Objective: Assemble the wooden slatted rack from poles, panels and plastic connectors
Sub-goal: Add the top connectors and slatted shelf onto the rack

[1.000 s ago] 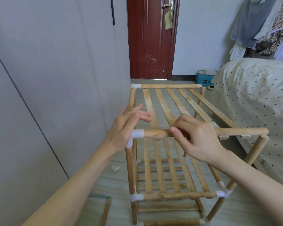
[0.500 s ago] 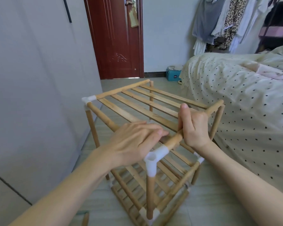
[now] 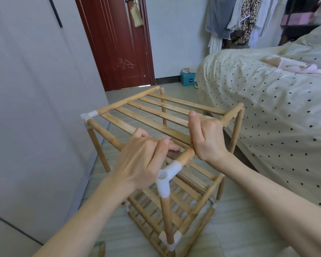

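Since 0.5 s ago little moved; left hand (image 3: pixel 143 160) fingers curled tighter. Right hand (image 3: pixel 206 138) fingers wrap top pole (image 3: pixel 187 154), axis running 7-to-1 o'clock from white corner connector (image 3: pixel 167 179). Left hand at 9 o'clock of it, fingers on the slats.

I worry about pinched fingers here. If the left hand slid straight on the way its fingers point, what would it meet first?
Probably the right hand, gripping the top front pole. The left hand points its fingers right, tips close beside that pole; depth is uncertain.
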A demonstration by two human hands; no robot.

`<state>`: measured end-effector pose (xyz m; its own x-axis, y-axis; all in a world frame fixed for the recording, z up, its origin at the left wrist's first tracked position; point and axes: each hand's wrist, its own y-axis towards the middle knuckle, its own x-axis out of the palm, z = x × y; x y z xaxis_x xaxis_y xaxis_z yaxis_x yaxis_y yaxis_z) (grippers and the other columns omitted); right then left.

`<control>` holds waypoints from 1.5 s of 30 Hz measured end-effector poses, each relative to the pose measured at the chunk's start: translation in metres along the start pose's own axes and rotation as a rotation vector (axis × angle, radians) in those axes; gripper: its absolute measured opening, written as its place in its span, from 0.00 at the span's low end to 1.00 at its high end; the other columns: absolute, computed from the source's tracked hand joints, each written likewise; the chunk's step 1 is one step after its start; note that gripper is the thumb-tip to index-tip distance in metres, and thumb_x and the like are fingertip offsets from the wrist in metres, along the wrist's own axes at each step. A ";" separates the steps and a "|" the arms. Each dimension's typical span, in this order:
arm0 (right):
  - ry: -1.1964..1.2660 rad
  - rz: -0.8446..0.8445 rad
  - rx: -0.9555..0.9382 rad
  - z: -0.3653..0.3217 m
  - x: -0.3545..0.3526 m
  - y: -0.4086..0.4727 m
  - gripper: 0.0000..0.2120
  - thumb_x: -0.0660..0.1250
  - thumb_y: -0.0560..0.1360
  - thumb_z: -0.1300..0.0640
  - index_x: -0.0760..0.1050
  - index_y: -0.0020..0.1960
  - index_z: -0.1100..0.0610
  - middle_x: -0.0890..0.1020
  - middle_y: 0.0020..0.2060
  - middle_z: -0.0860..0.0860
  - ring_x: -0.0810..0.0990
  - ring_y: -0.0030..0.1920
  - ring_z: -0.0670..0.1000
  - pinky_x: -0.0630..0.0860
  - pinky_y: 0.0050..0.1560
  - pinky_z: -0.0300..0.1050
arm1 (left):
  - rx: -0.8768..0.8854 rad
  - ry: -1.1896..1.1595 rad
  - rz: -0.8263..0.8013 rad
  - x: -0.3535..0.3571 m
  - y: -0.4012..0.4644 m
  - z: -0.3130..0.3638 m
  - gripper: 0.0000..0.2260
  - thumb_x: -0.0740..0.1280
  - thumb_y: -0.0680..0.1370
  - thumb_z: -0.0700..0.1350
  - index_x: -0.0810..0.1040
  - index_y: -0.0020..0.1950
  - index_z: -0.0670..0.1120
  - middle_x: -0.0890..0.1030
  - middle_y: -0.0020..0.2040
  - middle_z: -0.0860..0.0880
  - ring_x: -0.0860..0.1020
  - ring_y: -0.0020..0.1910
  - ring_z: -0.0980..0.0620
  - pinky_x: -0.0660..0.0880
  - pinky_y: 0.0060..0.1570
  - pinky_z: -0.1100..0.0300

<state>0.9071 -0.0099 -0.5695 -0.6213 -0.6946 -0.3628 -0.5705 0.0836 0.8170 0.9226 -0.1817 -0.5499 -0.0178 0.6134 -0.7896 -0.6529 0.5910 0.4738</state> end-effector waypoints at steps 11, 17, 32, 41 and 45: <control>0.058 -0.041 0.103 -0.007 -0.007 -0.004 0.32 0.43 0.77 0.47 0.66 0.22 0.63 0.70 0.18 0.56 0.69 0.22 0.55 0.69 0.30 0.58 | 0.051 0.127 -0.362 -0.014 0.007 0.010 0.24 0.44 0.79 0.48 0.78 0.62 0.49 0.77 0.58 0.56 0.72 0.57 0.59 0.60 0.65 0.61; 0.049 -0.042 0.139 -0.005 -0.008 -0.003 0.35 0.42 0.77 0.45 0.66 0.23 0.68 0.70 0.19 0.59 0.70 0.23 0.57 0.69 0.31 0.58 | 0.013 0.083 -0.356 -0.012 0.005 0.017 0.22 0.46 0.77 0.49 0.78 0.57 0.48 0.77 0.52 0.55 0.74 0.48 0.57 0.72 0.48 0.53; -0.058 -0.016 0.097 -0.007 0.000 -0.004 0.24 0.44 0.77 0.47 0.54 0.23 0.48 0.60 0.18 0.41 0.61 0.21 0.42 0.59 0.30 0.43 | 0.028 0.086 -0.224 -0.010 0.006 0.011 0.29 0.42 0.73 0.54 0.81 0.57 0.51 0.84 0.50 0.51 0.80 0.47 0.49 0.74 0.44 0.49; -0.065 -0.065 0.133 -0.016 0.006 -0.006 0.26 0.48 0.80 0.51 0.66 0.26 0.60 0.69 0.21 0.53 0.69 0.24 0.54 0.69 0.30 0.51 | -0.054 -0.008 -0.249 -0.019 0.009 -0.017 0.22 0.48 0.75 0.53 0.82 0.52 0.57 0.83 0.51 0.55 0.80 0.50 0.52 0.74 0.49 0.47; -0.054 -0.170 -0.128 -0.026 0.011 -0.012 0.20 0.51 0.79 0.55 0.70 0.32 0.59 0.70 0.29 0.51 0.70 0.27 0.52 0.67 0.28 0.46 | -0.163 -0.066 -0.241 -0.040 0.002 -0.046 0.16 0.50 0.78 0.56 0.78 0.49 0.63 0.80 0.55 0.61 0.75 0.61 0.56 0.63 0.67 0.49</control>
<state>0.9216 -0.0371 -0.5714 -0.5515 -0.6515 -0.5211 -0.5990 -0.1255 0.7909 0.8867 -0.2292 -0.5349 0.1980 0.5016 -0.8422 -0.7457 0.6347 0.2027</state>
